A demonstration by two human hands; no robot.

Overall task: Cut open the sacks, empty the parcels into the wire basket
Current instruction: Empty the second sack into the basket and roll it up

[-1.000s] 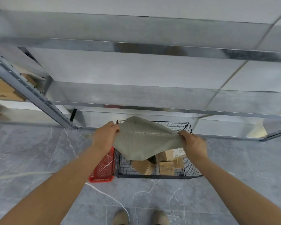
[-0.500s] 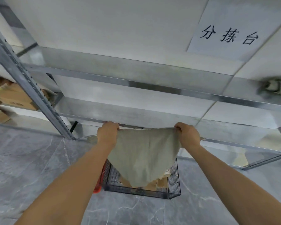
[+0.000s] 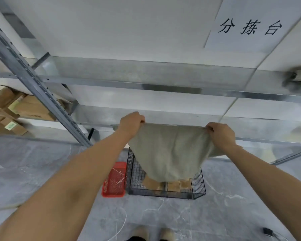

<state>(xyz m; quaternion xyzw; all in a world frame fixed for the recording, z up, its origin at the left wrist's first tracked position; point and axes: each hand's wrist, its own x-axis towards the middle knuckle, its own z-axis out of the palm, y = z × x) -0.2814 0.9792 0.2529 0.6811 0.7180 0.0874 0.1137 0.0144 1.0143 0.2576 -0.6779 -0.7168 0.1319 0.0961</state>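
Far across the room stands a big metal rack [image 3: 42, 94], with brown boxes [image 3: 24, 106] on its left shelf and a paper sign [image 3: 248, 28] up on the right. Below it is the grey floor [image 3: 42, 171].

In front of the rack, the sack [image 3: 170, 153] hangs in the air over the wire basket [image 3: 196, 190]. A second ago it was held low and bunched, just above the basket. Now it has been pulled up high, so it hangs down long and loose. I think this means the parcels have dropped out and this sack is nearly empty. One more shake may be all it needs.

The sack is pale grey-green cloth, soft and wrinkly. Its top edge is pulled straight and tight. Its bottom is round and saggy and hides the far part of the basket. It looks flat, with no lumps, but I cannot tell for sure if something is left inside.

The wire basket is black and sits on the floor. A small red basket [image 3: 114, 181] stands just beside it on the left. Brown parcels [image 3: 174, 186] lie in the bottom of the wire basket, under the sack.

The two hands are well apart. The left hand [image 3: 131, 123] grips the sack's top left corner, and the right hand [image 3: 221, 134] grips the top right corner, fingers curled over the edge.
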